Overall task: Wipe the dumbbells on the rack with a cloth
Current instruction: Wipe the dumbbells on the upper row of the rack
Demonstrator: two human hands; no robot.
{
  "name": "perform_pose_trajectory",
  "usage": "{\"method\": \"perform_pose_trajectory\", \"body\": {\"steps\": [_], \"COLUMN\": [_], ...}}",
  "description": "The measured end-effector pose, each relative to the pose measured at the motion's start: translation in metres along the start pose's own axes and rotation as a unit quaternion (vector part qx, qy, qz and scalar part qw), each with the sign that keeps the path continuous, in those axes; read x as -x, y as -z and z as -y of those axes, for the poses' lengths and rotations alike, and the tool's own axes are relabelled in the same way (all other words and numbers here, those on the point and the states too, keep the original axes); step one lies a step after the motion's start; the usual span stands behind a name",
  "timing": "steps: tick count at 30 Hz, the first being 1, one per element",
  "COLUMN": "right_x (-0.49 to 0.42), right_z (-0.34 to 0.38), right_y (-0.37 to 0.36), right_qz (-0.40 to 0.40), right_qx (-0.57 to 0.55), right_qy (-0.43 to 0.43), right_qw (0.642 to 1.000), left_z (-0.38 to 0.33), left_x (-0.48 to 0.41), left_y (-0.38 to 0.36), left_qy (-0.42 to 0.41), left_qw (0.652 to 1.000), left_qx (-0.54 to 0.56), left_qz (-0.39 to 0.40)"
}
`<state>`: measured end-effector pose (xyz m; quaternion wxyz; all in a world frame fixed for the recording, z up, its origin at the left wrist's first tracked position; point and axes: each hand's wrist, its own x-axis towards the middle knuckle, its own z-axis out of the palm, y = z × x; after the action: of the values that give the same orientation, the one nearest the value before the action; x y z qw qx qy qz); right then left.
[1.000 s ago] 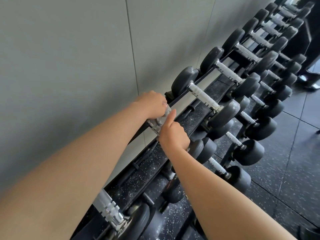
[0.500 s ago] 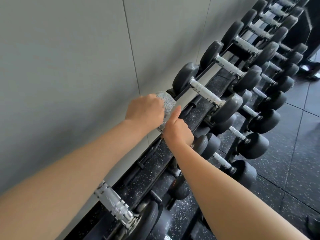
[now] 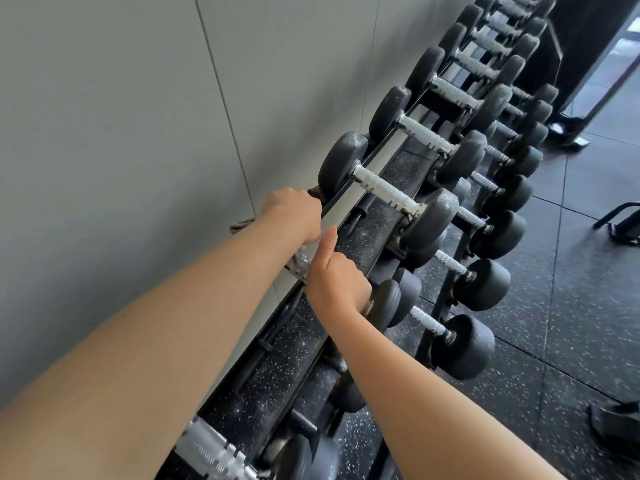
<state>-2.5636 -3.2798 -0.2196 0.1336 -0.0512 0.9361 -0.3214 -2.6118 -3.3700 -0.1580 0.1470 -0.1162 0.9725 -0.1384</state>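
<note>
The dumbbell I am working on lies on the top tier of the rack (image 3: 349, 237). Only a short piece of its knurled metal handle (image 3: 298, 265) shows between my hands. My left hand (image 3: 294, 213) is curled over its far end by the wall, and a frayed bit of grey cloth (image 3: 240, 225) sticks out behind that wrist. My right hand (image 3: 336, 284) grips the near end with the thumb raised, its fingers against the dark near head (image 3: 386, 301). The dumbbell's far head is hidden under my left hand.
A grey wall (image 3: 138, 116) runs close along the rack's left side. More black dumbbells (image 3: 381, 185) fill the tiers toward the far end, and another handle (image 3: 211, 452) lies at the bottom. Black speckled floor, a machine frame (image 3: 571, 126) and dark gear (image 3: 620, 226) lie to the right.
My left hand has slid from the handle out over the far end. The cloth showed on the head half a second ago and is now mostly hidden. My right hand has kept its grip.
</note>
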Motion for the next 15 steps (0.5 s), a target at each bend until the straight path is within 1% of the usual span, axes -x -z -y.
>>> {"method": "perform_pose_trajectory", "body": {"steps": [2, 4, 6, 8, 10, 12, 14, 15], "right_x": [-0.001, -0.001, -0.001, 0.0, -0.001, 0.0, 0.0, 0.001], "right_z": [0.0, 0.0, 0.002, 0.003, 0.003, 0.003, 0.004, 0.004], "right_y": [0.0, -0.001, -0.003, -0.003, -0.002, -0.002, -0.003, -0.003], "right_qz": [-0.011, -0.022, -0.03, -0.034, -0.037, -0.037, -0.04, -0.043], "right_qx": [0.003, 0.001, 0.0, -0.004, -0.011, -0.02, -0.025, -0.025], "right_qy": [-0.001, -0.01, -0.016, -0.02, -0.022, -0.022, -0.015, -0.011], "right_qw": [1.0, 1.0, 0.999, 0.999, 0.999, 0.999, 0.999, 0.999], "left_z": [0.0, 0.003, 0.006, 0.012, 0.019, 0.024, 0.027, 0.025], "left_x": [0.001, 0.007, 0.018, 0.034, 0.052, 0.067, 0.072, 0.07], "left_y": [0.002, 0.0, -0.003, -0.014, -0.029, -0.044, -0.048, -0.045], "left_qy": [-0.008, -0.009, -0.013, -0.015, -0.016, -0.034, -0.043, -0.035], "left_qw": [1.0, 1.0, 0.999, 0.992, 0.978, 0.96, 0.953, 0.961], "left_qx": [0.005, 0.012, 0.032, 0.079, 0.126, 0.143, 0.123, 0.109], "left_qz": [0.008, -0.001, -0.041, -0.099, -0.164, -0.239, -0.275, -0.253]}}
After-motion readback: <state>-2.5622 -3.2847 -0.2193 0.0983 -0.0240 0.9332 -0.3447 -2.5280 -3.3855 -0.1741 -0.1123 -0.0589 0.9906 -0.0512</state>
